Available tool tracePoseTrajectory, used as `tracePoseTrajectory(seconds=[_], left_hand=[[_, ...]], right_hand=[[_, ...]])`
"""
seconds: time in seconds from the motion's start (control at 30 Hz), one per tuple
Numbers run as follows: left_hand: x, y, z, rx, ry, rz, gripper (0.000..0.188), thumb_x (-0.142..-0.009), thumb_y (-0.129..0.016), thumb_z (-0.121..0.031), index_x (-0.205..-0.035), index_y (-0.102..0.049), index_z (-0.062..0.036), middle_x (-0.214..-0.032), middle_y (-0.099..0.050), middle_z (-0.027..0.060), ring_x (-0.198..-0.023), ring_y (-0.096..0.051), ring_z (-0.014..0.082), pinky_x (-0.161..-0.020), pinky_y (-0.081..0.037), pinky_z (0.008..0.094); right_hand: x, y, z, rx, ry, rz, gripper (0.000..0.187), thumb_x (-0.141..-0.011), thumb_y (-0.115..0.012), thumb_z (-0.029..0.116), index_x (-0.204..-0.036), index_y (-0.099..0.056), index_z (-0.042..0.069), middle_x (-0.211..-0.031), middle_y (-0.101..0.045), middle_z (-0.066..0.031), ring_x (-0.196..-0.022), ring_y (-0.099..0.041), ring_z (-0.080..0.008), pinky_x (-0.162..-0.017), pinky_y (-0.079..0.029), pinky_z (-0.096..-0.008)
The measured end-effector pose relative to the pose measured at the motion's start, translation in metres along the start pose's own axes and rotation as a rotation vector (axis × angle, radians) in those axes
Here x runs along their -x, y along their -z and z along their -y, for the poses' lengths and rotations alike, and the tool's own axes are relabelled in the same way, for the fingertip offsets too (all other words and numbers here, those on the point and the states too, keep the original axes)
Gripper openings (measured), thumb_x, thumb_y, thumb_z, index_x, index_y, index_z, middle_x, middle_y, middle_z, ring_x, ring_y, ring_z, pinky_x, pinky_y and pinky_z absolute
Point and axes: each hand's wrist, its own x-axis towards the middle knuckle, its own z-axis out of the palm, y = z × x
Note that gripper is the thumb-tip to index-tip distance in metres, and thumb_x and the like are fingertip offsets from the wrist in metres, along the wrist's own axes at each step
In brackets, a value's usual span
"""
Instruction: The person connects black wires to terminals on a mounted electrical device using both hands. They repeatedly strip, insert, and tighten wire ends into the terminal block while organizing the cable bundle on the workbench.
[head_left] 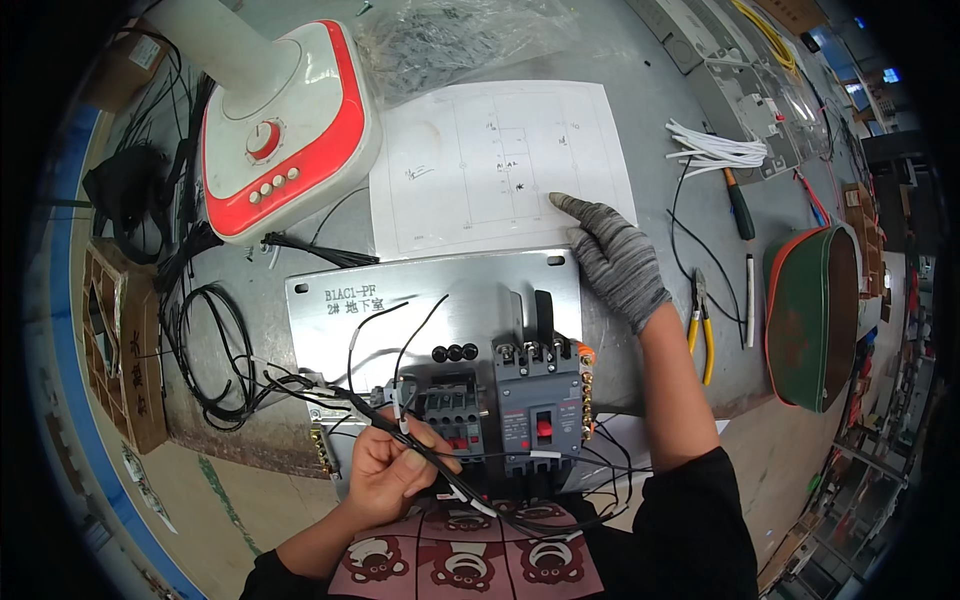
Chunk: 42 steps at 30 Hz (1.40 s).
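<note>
Bare, my left hand (385,470) pinches a bundle of black wires (345,396) that crosses the front of a metal mounting plate (320,335). White marker sleeves sit on some of the wires. Grey-gloved, my right hand (620,265) rests at the lower right of a paper wiring diagram (430,140), its index finger stretched out onto the sheet. On the plate between my arms are a large grey circuit breaker (515,410) with a red switch and a smaller dark switching device (448,408). Two loose wire ends stand up over the plate.
A white-and-red fan base (285,170) stands at the far left, above coiled black wire (240,350). At right lie yellow-handled pliers (695,330), a screwdriver (740,205), white tubing strips (715,150) and a green pouch (812,315). Clear plastic (460,45) lies behind the paper.
</note>
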Motion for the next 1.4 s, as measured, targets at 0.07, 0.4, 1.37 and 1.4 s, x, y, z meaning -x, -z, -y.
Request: tracePoseTrajectory(seconds=[0.07,0.4,1.37,1.4], left_hand=[[0.001,0.001,0.0,-0.007,-0.002,0.018,0.011,-0.094,-0.05,-0.004,-0.102,-0.051,0.0034,-0.094,-0.062,0.0221,-0.053,-0.051,0.0091,-0.046,-0.037,0.0192],[0.001,-0.003,0.005,0.001,-0.021,-0.044,0.014,-0.094,-0.047,-0.002,-0.107,-0.05,0.0005,-0.095,-0.063,0.0181,-0.049,-0.043,0.0057,-0.045,-0.033,0.0183],[-0.007,-0.009,0.009,-0.078,-0.173,0.0,0.014,-0.094,-0.056,-0.016,-0.089,-0.057,-0.0031,-0.073,-0.055,-0.0004,-0.051,-0.033,0.0028,-0.045,-0.024,0.0191],[-0.008,-0.009,0.009,-0.074,-0.182,0.013,0.014,-0.094,-0.056,-0.016,-0.09,-0.057,-0.0029,-0.075,-0.056,0.0001,-0.051,-0.034,0.0027,-0.045,-0.024,0.0187]], right_hand=[[0.0,0.0,-0.003,0.026,0.039,-0.002,0.035,-0.09,-0.052,0.012,-0.124,-0.059,0.013,-0.102,-0.064,-0.0164,-0.091,-0.062,-0.0283,-0.088,-0.048,-0.0336],[0.002,-0.008,-0.034,-0.258,0.084,0.012,0.028,-0.093,-0.055,0.023,-0.118,-0.064,0.017,-0.108,-0.067,-0.0089,-0.1,-0.061,-0.0172,-0.09,-0.048,-0.0313],[0.263,0.047,0.094,-0.423,0.037,-0.237,0.014,-0.083,-0.066,0.006,-0.095,-0.066,-0.001,-0.084,-0.067,-0.0057,-0.076,-0.06,-0.0098,-0.072,-0.048,-0.0236],[0.27,0.042,0.096,-0.431,0.049,-0.253,0.014,-0.082,-0.068,0.005,-0.095,-0.066,0.0,-0.083,-0.066,-0.0055,-0.075,-0.06,-0.0105,-0.072,-0.049,-0.0248]])
